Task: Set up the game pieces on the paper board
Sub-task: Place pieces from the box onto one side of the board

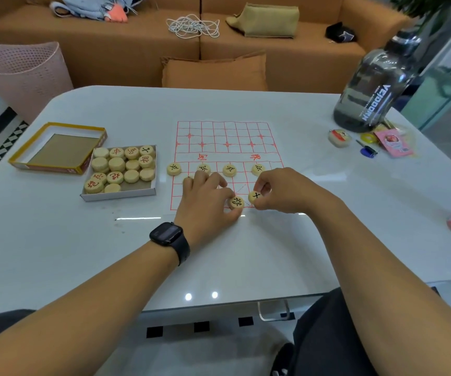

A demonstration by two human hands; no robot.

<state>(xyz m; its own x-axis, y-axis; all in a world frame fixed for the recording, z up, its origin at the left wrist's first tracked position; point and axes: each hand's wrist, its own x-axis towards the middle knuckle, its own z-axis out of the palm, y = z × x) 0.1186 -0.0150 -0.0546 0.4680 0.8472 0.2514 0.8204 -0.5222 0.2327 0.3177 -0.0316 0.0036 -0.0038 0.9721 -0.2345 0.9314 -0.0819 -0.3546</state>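
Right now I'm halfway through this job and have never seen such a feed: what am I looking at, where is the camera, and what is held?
There is no machine here. One wide-angle camera worn on a person's head looks forward and down at two bare hands over a white table. On the table lies a paper board with a red grid. Four round pieces sit in a row on it, one of them the piece at its left edge. The left hand, with a dark watch on its wrist, pinches a disc at the board's near edge. The right hand pinches another disc beside it. To the left, an open box holds spare pieces, beside its lid. A large bottle stands far right.
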